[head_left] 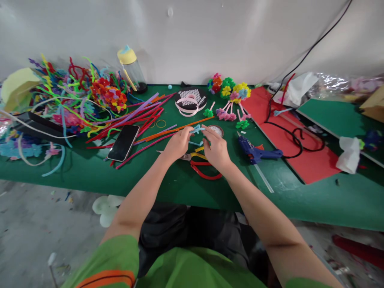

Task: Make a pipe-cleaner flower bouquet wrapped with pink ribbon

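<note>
Between my two hands is a light blue pipe cleaner (197, 129), bent into small loops. My left hand (179, 143) pinches it from one side, and my right hand (216, 147) has its fingers closed at the other end. Under my hands lie red-handled scissors (207, 176), with a yellow strip (199, 153) beside them. A round dish of small white bits (216, 130) sits just behind my right hand. Close to my left hand, straight pipe cleaners (162, 136) in orange, pink and purple are spread on the table.
On the green table (168, 180), a phone (123, 143) and a tangled pipe cleaner pile (84, 96) lie left. A bottle (132, 68), ribbon roll (191, 100) and fuzzy flowers (229, 92) stand behind. A blue glue gun (258, 151) with a black cord is at right by red board (288, 144).
</note>
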Motion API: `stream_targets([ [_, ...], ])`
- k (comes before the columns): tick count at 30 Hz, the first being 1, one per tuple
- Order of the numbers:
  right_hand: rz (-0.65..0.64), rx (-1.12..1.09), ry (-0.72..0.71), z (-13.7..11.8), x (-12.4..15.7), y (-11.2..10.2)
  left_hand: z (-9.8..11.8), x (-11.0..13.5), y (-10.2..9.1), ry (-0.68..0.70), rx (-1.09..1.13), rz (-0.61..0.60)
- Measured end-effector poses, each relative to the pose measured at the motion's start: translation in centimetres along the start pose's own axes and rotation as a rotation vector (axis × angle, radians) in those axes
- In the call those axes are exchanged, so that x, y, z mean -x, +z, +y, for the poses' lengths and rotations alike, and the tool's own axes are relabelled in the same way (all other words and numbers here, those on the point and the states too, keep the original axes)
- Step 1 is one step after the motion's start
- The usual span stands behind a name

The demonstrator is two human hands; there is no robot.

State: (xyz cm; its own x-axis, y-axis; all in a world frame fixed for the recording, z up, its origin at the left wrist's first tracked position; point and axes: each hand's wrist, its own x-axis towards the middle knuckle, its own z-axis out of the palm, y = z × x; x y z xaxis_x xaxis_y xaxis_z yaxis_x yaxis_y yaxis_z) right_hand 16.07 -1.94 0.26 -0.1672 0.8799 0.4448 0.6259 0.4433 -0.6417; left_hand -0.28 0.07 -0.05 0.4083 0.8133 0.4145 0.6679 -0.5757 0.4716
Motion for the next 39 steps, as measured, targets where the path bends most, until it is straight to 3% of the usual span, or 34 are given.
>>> stream_targets([
  [7,-0.084,-0.581,0.394,0.2,-0.1,0.4,0.3,0.1,0.4,-0.016,0.007,-0.004],
  [13,-0.088,-0.91,0.454,-0.2,-0.2,0.3,0.4,0.1,0.4,-0.055,-0.05,-0.052],
  [16,-0.078,-0.86,0.448,-0.4,-0.3,0.0,0.4,0.0,0.3,-0.082,-0.009,-0.059],
  [23,0.016,-0.476,0.32,-0.5,-0.3,-0.9,0.3,-0.1,0.0,-0.124,0.158,-0.062],
  [27,-0.002,-0.389,0.339,-0.5,-0.6,-1.3,0.2,-0.2,-0.1,-0.133,0.164,-0.076],
  [33,-0.133,-0.658,0.569,-0.3,-1.0,-1.3,0.6,-0.2,-0.2,-0.126,0.228,-0.099],
  [39,-0.129,-0.935,0.614,-0.1,-1.0,-1.2,1.1,-0.1,-0.3,-0.129,0.291,-0.114],
])
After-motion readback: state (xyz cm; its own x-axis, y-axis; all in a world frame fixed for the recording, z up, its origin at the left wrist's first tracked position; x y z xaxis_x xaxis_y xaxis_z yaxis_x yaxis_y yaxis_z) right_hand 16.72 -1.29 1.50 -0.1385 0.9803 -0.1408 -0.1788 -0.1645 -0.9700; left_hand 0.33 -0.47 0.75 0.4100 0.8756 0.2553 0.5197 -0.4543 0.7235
